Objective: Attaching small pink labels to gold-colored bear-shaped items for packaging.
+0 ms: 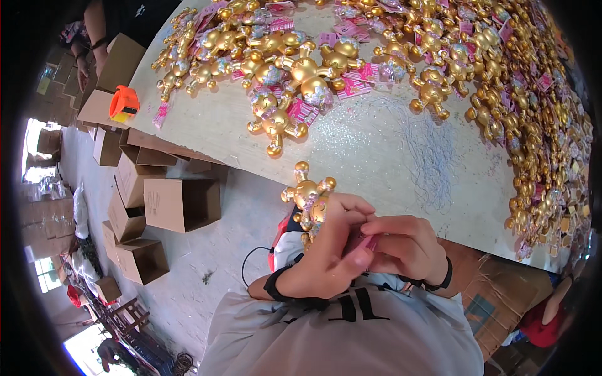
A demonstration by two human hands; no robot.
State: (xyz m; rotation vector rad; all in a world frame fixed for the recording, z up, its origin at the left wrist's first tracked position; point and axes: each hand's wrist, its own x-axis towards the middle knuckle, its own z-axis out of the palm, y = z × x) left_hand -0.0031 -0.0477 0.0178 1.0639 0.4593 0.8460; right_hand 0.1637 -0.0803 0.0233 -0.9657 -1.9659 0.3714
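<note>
My left hand (332,250) is closed at my chest, curled against a shiny gold figure ornament (306,193) whose round-ended limbs stick out past the fingers. Part of that ornament is hidden behind the hand. Between my two hands a small pink tag (371,242) shows. Closed beside it, my right hand (404,244) pinches the tag with thumb and fingertips; any string there is too fine to make out. On the table just beyond lies another gold figure ornament (276,125) with a pink tag by it.
Many gold ornaments (489,56) with pink tags cover the far and right side of the table (357,169). Loose pale strings (433,156) and glitter lie mid-table. An orange tape roll (124,103) sits at the left edge. Open cardboard boxes (164,203) stand on the floor; another person's hand (83,70) is far left.
</note>
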